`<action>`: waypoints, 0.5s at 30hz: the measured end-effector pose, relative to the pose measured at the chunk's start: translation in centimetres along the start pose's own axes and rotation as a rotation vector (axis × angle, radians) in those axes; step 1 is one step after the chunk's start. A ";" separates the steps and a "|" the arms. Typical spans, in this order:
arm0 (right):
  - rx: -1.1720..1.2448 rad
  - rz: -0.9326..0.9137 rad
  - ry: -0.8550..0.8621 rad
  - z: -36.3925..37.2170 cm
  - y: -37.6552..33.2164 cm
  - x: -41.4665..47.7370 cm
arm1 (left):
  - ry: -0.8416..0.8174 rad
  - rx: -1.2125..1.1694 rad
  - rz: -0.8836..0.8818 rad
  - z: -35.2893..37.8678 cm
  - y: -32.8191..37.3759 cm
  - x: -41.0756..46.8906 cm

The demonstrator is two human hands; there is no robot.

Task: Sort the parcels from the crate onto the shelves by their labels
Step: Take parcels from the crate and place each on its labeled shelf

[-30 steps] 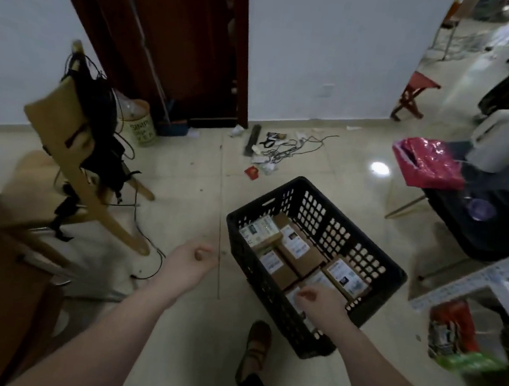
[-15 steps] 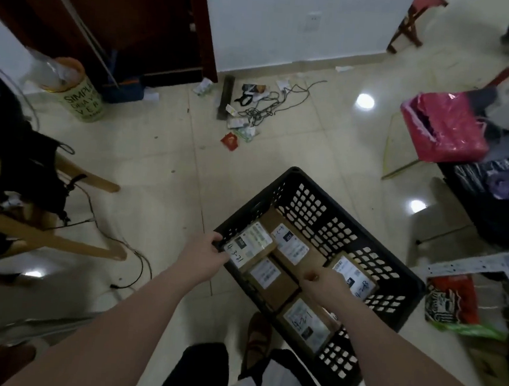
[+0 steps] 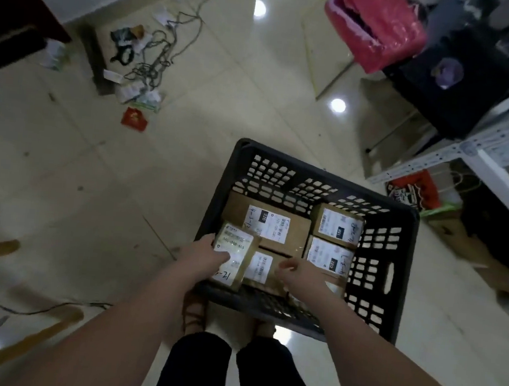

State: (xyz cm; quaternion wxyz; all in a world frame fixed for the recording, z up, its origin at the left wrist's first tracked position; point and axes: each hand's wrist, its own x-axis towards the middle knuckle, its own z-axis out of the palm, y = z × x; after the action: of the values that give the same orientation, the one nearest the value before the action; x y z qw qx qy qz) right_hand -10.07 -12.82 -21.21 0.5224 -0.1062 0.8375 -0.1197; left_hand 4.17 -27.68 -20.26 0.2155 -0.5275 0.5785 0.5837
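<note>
Cardboard parcel (image 3: 235, 252), one, label up, tilted at the near-left corner of the black crate (image 3: 326, 172), gripped in my left hand (image 3: 207, 258); my right hand (image 3: 300, 272) curls over the near-row boxes (image 3: 261, 265), grip unclear; best I lift it clear and read its handwritten code before shelving.

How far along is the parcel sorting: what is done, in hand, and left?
Done: nothing visibly shelved; the white shelf is too blurred to judge. In hand: the left hand grips one labelled parcel at the black crate rim. Left: at least four other parcels lie inside, the right hand over one.
</note>
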 end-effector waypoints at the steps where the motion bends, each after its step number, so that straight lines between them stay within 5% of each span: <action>1: 0.037 0.018 0.003 0.9 -0.1 0.6 | -0.035 0.004 0.000 -0.1 0.0 0.6; 15: 0.484 0.199 -0.137 7.6 0.0 7.2 | -0.027 -0.014 -0.139 3.2 -1.5 9.1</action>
State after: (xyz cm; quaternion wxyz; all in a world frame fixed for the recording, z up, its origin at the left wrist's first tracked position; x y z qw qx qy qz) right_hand -6.31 -15.73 -30.58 0.5972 0.0968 0.7536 -0.2572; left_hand 1.09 -27.75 -29.53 0.2597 -0.5599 0.5335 0.5784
